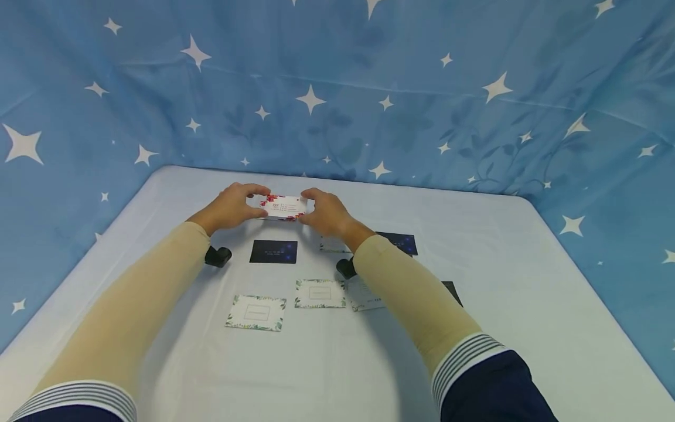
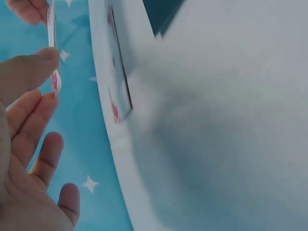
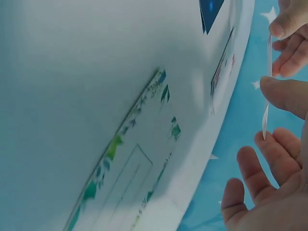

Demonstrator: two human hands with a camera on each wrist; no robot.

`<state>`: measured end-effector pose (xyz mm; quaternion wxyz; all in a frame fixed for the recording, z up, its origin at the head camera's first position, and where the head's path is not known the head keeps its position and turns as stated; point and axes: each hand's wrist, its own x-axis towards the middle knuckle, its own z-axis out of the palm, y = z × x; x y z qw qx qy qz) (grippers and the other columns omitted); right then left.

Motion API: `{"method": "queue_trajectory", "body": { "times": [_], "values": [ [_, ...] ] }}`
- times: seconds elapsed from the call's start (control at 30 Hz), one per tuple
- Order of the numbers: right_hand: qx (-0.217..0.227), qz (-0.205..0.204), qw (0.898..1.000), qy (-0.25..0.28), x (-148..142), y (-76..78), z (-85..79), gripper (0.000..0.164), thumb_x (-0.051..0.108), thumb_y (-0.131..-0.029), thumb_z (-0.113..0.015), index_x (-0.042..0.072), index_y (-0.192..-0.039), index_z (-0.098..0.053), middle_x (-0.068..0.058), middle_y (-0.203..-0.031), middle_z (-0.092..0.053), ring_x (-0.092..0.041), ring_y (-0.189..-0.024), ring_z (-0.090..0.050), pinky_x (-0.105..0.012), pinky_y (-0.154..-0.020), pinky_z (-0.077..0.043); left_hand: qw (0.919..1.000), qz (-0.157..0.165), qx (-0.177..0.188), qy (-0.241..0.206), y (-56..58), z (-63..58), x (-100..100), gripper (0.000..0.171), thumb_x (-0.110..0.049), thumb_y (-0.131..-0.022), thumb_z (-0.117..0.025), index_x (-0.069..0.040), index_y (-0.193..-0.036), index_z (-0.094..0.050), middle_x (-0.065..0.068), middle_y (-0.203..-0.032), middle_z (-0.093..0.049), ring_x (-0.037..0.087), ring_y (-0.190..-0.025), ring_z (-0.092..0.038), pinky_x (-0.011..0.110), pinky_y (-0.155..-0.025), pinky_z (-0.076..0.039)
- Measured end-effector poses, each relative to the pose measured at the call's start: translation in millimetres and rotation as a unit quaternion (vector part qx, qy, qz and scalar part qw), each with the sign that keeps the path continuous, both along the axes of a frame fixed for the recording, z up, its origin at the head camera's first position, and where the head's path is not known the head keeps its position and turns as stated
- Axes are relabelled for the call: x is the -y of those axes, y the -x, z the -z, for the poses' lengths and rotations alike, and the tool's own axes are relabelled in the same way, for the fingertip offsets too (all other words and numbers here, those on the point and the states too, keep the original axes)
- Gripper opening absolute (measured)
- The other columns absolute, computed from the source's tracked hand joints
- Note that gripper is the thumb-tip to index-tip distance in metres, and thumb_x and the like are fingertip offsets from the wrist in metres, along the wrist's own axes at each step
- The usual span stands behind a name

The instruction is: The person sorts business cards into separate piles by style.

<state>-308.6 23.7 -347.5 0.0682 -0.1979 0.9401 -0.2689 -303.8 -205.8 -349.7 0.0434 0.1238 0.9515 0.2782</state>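
Note:
A white card with red flowers [image 1: 286, 207] is held up above the far part of the table. My left hand [image 1: 229, 206] pinches its left end between thumb and fingers. At the opposite end, my right hand [image 1: 328, 213] pinches it the same way. Both wrist views show the card edge-on between thumb and index finger, with the other fingers spread loosely. Below it, another red-flowered card [image 2: 118, 67] lies on the white cloth. A dark blue card [image 1: 273, 251] lies nearer to me, and a green-leaf card [image 3: 130, 168] is beneath my right hand.
Green-leaf cards lie nearer to me, one at left [image 1: 256, 317] and one in the middle [image 1: 320, 302]. Another white card [image 1: 365, 296] and a dark blue card [image 1: 402, 241] are partly hidden by my right arm. A blue star-patterned curtain [image 1: 337, 135] hangs behind the white table [image 1: 174, 363].

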Motion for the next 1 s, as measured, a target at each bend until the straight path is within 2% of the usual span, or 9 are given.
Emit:
{"method": "queue_trajectory", "body": {
  "times": [0.17,0.37,0.5,0.67,0.9,1.0],
  "values": [
    [0.028,0.007,1.0,0.002,11,9.5,5.7,0.06,0.031,-0.082,-0.064,0.019,-0.135,-0.038,0.004,-0.133,-0.042,-0.014,-0.113,-0.044,-0.034,-0.094,-0.034,0.9996,-0.015,0.025,-0.006,9.7,3.9,7,0.056,-0.029,-0.08,-0.067,-0.017,-0.13,-0.046,0.007,-0.128,-0.044,0.028,-0.115,-0.037,0.049,-0.089,-0.033],
    [0.045,0.012,0.999,-0.012,21,17.1,15.9,0.06,0.029,-0.083,-0.064,0.018,-0.135,-0.037,0.003,-0.137,-0.039,-0.017,-0.126,-0.031,-0.034,-0.1,-0.024,0.9989,-0.029,0.037,-0.002,14.9,11.8,9,0.054,-0.025,-0.081,-0.066,-0.016,-0.13,-0.047,0.006,-0.13,-0.044,0.028,-0.116,-0.038,0.047,-0.091,-0.032],
    [0.045,0.015,0.998,-0.029,25,21.3,20.9,0.059,0.028,-0.083,-0.063,0.017,-0.135,-0.037,0.002,-0.137,-0.039,-0.017,-0.127,-0.03,-0.034,-0.101,-0.024,0.9972,-0.046,0.058,-0.006,17.1,15.3,8,0.054,-0.025,-0.081,-0.066,-0.017,-0.13,-0.046,0.005,-0.132,-0.043,0.028,-0.118,-0.037,0.048,-0.093,-0.031],
    [0.056,0.018,0.998,-0.033,27,25.1,22.8,0.058,0.026,-0.084,-0.062,0.017,-0.135,-0.037,0.001,-0.137,-0.039,-0.017,-0.126,-0.03,-0.034,-0.101,-0.023,0.9961,-0.056,0.068,-0.001,19.6,17.5,6,0.053,-0.024,-0.082,-0.065,-0.018,-0.131,-0.045,0.005,-0.134,-0.041,0.028,-0.119,-0.036,0.049,-0.093,-0.029],
    [0.069,0.018,0.996,-0.05,33,25.5,24.1,0.06,0.027,-0.082,-0.064,0.017,-0.135,-0.037,-0.001,-0.135,-0.041,-0.018,-0.122,-0.035,-0.035,-0.099,-0.026,0.9944,-0.056,0.09,-0.002,19.3,23.1,9,0.055,-0.022,-0.082,-0.065,-0.016,-0.132,-0.043,0.011,-0.133,-0.039,0.029,-0.118,-0.036,0.05,-0.096,-0.026],
    [0.061,0.018,0.996,-0.055,33,25.4,25.1,0.062,0.028,-0.082,-0.064,0.016,-0.136,-0.035,-0.002,-0.135,-0.041,-0.018,-0.123,-0.035,-0.035,-0.099,-0.026,0.994,-0.058,0.093,0.003,19.6,24.6,9,0.059,-0.024,-0.081,-0.065,-0.017,-0.134,-0.041,0.012,-0.133,-0.039,0.03,-0.118,-0.036,0.051,-0.096,-0.025]
  ]
}}
